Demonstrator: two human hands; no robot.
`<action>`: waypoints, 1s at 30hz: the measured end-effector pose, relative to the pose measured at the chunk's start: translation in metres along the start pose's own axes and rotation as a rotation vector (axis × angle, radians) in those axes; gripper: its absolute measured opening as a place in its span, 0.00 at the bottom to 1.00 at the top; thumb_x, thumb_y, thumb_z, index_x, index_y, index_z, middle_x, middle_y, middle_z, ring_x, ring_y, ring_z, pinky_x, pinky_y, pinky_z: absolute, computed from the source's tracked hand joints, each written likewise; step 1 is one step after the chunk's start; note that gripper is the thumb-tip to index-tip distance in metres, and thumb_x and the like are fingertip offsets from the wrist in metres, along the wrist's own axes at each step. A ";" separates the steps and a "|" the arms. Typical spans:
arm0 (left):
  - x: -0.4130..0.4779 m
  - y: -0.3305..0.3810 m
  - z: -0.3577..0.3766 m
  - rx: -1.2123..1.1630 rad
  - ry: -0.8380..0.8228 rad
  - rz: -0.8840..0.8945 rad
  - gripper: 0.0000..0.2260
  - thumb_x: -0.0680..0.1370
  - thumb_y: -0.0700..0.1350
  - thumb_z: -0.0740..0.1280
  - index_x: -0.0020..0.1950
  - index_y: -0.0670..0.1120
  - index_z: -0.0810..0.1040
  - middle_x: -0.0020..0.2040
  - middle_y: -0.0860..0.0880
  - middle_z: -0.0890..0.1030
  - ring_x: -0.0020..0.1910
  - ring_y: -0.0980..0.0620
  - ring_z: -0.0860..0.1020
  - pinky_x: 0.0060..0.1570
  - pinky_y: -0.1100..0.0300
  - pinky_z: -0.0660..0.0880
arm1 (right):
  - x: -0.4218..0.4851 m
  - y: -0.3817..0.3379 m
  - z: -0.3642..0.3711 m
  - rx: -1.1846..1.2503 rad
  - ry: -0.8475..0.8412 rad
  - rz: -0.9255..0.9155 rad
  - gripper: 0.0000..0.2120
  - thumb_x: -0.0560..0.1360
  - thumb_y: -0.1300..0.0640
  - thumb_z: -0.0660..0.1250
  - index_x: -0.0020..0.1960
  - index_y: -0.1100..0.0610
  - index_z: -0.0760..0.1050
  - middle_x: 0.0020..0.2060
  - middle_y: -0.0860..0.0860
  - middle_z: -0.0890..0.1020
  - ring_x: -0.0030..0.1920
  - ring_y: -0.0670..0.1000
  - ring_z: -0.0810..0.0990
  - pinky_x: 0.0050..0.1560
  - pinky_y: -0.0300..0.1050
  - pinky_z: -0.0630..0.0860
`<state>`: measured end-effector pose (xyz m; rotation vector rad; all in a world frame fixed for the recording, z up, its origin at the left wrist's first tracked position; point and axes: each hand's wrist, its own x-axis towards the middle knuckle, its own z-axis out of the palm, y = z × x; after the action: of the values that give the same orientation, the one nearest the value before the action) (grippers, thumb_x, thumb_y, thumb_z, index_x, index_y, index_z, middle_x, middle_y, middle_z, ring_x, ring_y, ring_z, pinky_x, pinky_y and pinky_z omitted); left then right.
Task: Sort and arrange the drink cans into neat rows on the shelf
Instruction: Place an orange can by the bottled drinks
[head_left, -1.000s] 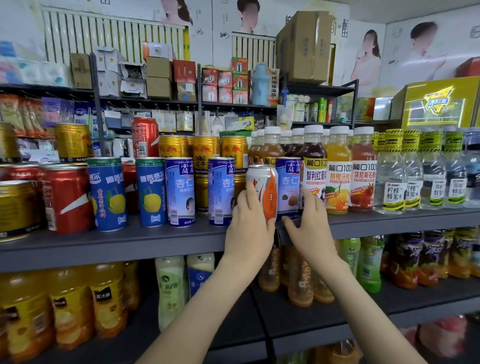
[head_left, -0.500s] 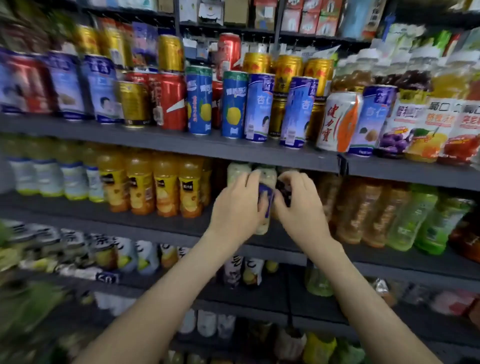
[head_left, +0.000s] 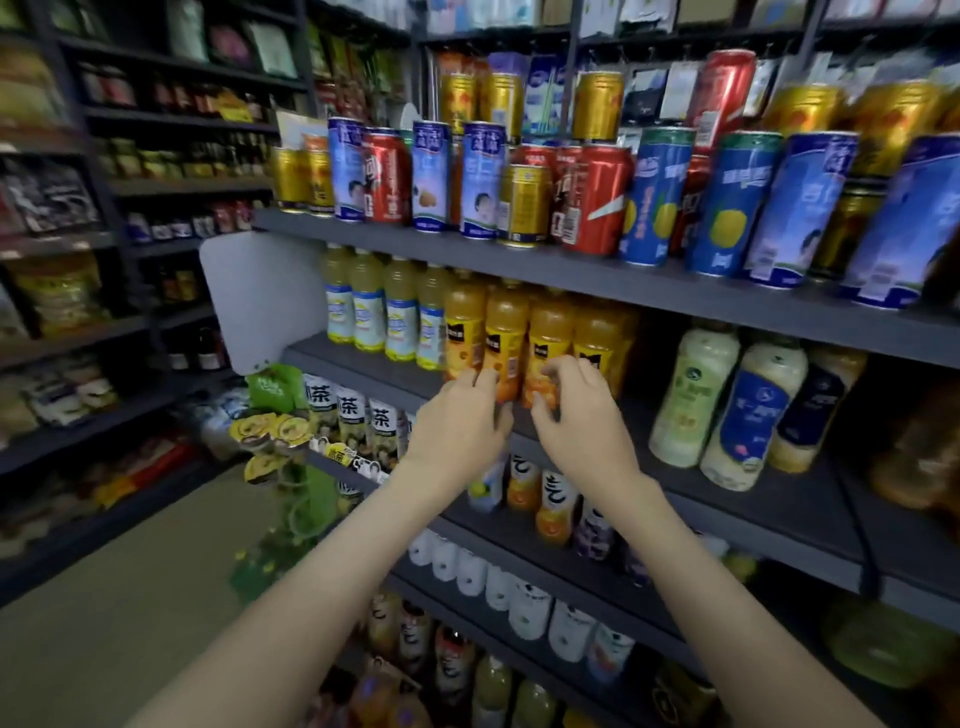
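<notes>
Drink cans (head_left: 524, 205) stood on top shelf (head_left: 571, 274), brands mixed, so sorting unfinished. Gold cans (head_left: 296, 176) at left end, then blue cans (head_left: 345, 166) and red cans (head_left: 387, 174) alternating. Left hand (head_left: 457, 426) one shelf lower, before orange juice bottles (head_left: 506, 332), released, fingers loosely curled, grasping nothing. Right hand (head_left: 582, 415) just beside it, likewise empty. Both probably between picks. Lemon cans (head_left: 727, 208) further right.
</notes>
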<state>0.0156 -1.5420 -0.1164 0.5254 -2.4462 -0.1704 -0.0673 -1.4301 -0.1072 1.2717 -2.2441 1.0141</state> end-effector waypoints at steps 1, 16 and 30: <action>0.005 -0.014 -0.005 0.010 0.013 -0.004 0.14 0.79 0.50 0.60 0.61 0.45 0.70 0.57 0.45 0.75 0.55 0.44 0.75 0.47 0.50 0.75 | 0.010 -0.009 0.005 0.001 0.011 -0.018 0.10 0.77 0.59 0.62 0.59 0.57 0.71 0.53 0.52 0.74 0.58 0.51 0.70 0.54 0.41 0.67; 0.115 -0.286 -0.103 0.022 0.156 -0.023 0.21 0.81 0.52 0.57 0.72 0.47 0.63 0.66 0.49 0.71 0.60 0.50 0.74 0.50 0.57 0.75 | 0.195 -0.165 0.166 0.115 0.080 -0.129 0.17 0.78 0.56 0.62 0.66 0.56 0.67 0.59 0.49 0.71 0.62 0.47 0.68 0.61 0.39 0.66; 0.223 -0.357 -0.079 -0.211 0.290 -0.052 0.27 0.79 0.46 0.62 0.76 0.53 0.56 0.69 0.45 0.64 0.60 0.46 0.72 0.46 0.62 0.66 | 0.292 -0.167 0.215 0.119 0.127 -0.197 0.21 0.77 0.57 0.65 0.67 0.54 0.65 0.56 0.44 0.69 0.59 0.44 0.69 0.59 0.38 0.68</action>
<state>0.0187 -1.9587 -0.0169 0.4838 -2.1047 -0.3446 -0.0716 -1.8157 -0.0043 1.4038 -1.9468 1.1327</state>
